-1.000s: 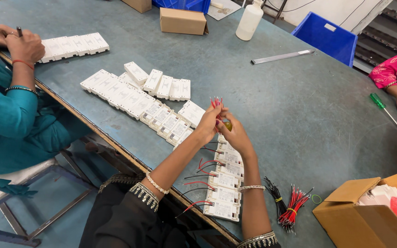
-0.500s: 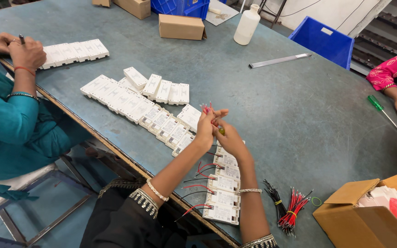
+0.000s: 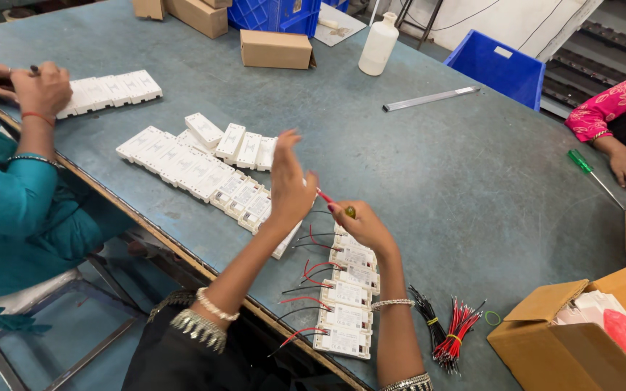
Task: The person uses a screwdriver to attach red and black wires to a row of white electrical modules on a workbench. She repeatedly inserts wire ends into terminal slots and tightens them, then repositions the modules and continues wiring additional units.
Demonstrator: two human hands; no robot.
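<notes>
Right hand [image 3: 364, 226] fingers closed on a small screwdriver [image 3: 336, 205] with a red shaft and yellowish tip end, held just above the top of a column of white modules [image 3: 347, 297] with red and black leads, running toward the near edge of the desk [image 3: 472, 188]. Left hand [image 3: 289, 187] raised, fingers spread apart, holding nothing, hovering over the end of a diagonal row of white boxes [image 3: 197, 174] laid along the near-left edge. A second short row of white boxes [image 3: 237, 141] sits just behind that row. Bundles of red and black wires [image 3: 447, 329] lie near the near edge, right of the module column, beside an open cardboard box [image 3: 581, 326] at the near-right corner. Another person's hands [image 3: 34, 87] at the left edge hold a pen next to another white row [image 3: 110, 90]. A third person's pink-sleeved hand [image 3: 621, 159] rests at the right edge near a green screwdriver [image 3: 588, 170]. Far side: metal ruler [image 3: 429, 99], white bottle [image 3: 378, 45], closed cardboard box [image 3: 275, 49].
</notes>
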